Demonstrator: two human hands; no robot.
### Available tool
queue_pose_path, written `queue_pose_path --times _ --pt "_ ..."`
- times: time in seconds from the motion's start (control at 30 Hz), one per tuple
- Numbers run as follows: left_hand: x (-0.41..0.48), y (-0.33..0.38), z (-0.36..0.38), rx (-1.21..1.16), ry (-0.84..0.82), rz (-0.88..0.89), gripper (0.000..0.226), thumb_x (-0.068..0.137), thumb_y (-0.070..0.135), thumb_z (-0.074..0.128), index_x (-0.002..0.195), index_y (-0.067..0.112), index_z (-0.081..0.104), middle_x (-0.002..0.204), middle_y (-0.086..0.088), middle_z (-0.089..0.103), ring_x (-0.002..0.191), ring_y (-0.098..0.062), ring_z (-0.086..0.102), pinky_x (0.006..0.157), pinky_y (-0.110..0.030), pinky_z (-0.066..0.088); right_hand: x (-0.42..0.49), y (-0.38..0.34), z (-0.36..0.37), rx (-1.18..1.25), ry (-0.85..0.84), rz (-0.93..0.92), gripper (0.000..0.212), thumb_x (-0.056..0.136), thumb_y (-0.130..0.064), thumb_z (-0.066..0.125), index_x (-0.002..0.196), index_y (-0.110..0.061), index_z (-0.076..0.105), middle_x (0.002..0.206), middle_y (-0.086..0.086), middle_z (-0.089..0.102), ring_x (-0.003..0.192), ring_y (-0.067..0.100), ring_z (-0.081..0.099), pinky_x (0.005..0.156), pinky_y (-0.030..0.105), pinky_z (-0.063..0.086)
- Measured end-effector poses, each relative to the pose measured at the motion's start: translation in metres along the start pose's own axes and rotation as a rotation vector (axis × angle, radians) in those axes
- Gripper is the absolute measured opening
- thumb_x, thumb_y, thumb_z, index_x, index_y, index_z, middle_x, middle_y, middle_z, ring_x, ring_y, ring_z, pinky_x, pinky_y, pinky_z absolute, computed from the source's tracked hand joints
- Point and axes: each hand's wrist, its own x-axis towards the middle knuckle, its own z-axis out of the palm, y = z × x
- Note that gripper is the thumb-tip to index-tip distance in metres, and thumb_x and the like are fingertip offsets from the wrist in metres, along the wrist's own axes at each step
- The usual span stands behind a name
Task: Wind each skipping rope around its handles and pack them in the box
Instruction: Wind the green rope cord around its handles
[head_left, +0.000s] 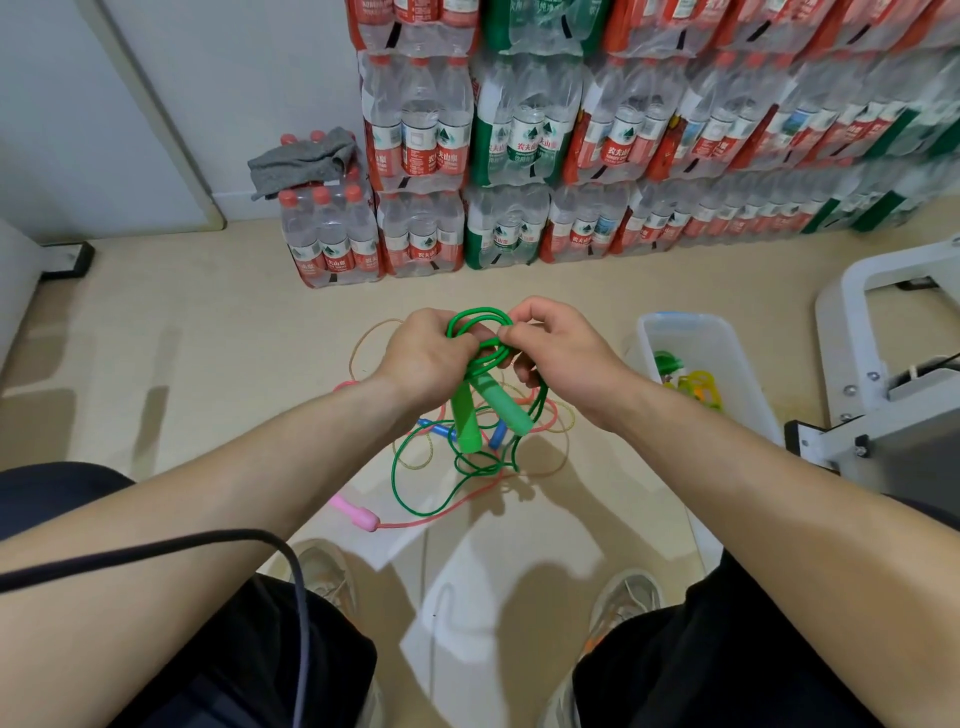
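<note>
My left hand (423, 353) grips the tops of two green handles (480, 410) of a green skipping rope, which hang down side by side. My right hand (558, 348) pinches the green rope (475, 317) where it loops over the handles. The rest of that rope dangles to the floor in loose coils (415, 483). On the floor below lie a pink rope with a pink handle (356, 512) and a rope with blue handles (441, 430), tangled together. A clear plastic box (727, 364) stands to the right, holding a green and a yellow rope bundle.
Stacked shrink-wrapped packs of water bottles (571, 145) line the far wall. A grey cloth (304, 161) lies on one pack. A white metal frame (883, 364) stands at the right. A black cable (218, 540) crosses my left arm. My shoes (327, 571) are below.
</note>
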Motion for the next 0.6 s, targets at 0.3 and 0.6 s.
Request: queue_pose_path --times 0.3,0.6 --pt "-0.003 0.006 -0.005 -0.279 -0.130 -0.147 0.021 0.097 0.005 0.056 0.085 0.012 0.072 0.071 -0.003 0.071 0.065 -0.019 0.065 0.057 -0.024 0.057 0.008 0.005 -0.004 -0.182 0.045 -0.015 0.007 0.091 -0.016 0.063 0.085 -0.011 0.062 0.069 0.005 0.073 0.065 0.022 0.066 0.077 0.048 0.057" --pt "0.001 0.002 -0.007 -0.531 -0.076 -0.198 0.028 0.092 -0.010 0.058 0.109 0.013 0.057 0.111 -0.023 0.071 0.100 -0.035 0.071 0.077 -0.035 0.058 0.010 0.001 -0.008 -0.037 0.031 0.076 0.014 0.094 -0.010 0.059 0.085 -0.008 0.069 0.075 0.010 0.069 0.062 0.018 0.064 0.068 0.036 0.055"
